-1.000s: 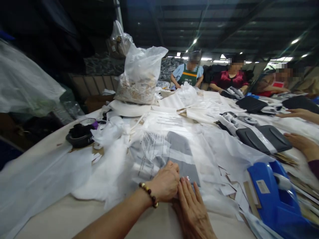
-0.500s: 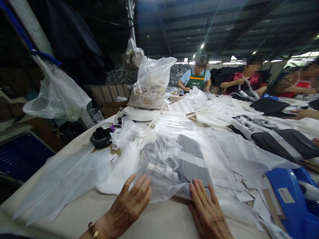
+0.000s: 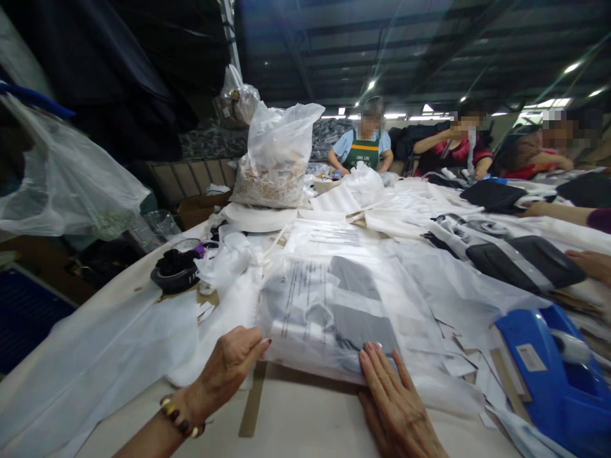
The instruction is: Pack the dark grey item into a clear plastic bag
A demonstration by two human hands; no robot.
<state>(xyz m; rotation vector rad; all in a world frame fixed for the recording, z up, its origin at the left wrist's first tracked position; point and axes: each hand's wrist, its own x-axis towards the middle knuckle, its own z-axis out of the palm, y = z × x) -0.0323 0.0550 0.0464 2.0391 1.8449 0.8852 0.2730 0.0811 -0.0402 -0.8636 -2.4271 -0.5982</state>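
A clear plastic bag with printed text lies flat in front of me. Through its film shows a folded dark grey padded item with a pale strip across it. My left hand, a beaded bracelet at its wrist, is closed in a pinch at the bag's near left corner. Flat on the bag's near right part rests my right hand, its fingers stretched out. A brown strip lies on the table between my hands.
A blue tape dispenser stands at right beside paper scraps. At left are a black round dish and white sheets. Behind stands a filled plastic bag. Several co-workers sit across and at right, near dark padded pieces.
My left hand has gone from spread fingers on the bag to a pinch at its left corner. The bag lies smoother, and the brown strip now shows. My right hand has stayed put.
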